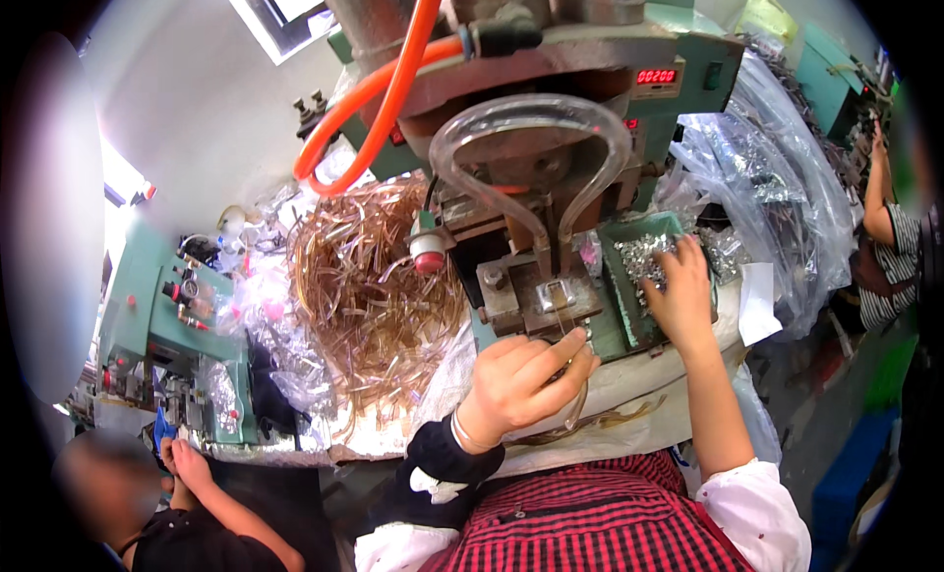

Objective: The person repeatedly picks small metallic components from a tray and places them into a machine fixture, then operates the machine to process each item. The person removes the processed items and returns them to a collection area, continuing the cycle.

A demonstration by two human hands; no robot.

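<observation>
My left hand (526, 385) is closed on a thin, clear brownish plastic strap (580, 407) just in front of the press's metal die block (557, 295). One end of the strap reaches toward the small square seat in that block, and the rest hangs below my fingers. Over on the right, my right hand (680, 295) reaches into a green tray (617, 295), fingers apart above small shiny metal pieces (641, 257). Whether a fingertip touches a piece is too small to tell.
A bent clear tube (531, 108) and an orange hose (398, 90) hang on the press. Left of it lies a large heap of brownish straps (379, 297), near a red button (428, 261). Co-workers sit at far left and right. A white paper (757, 305) lies beside the tray.
</observation>
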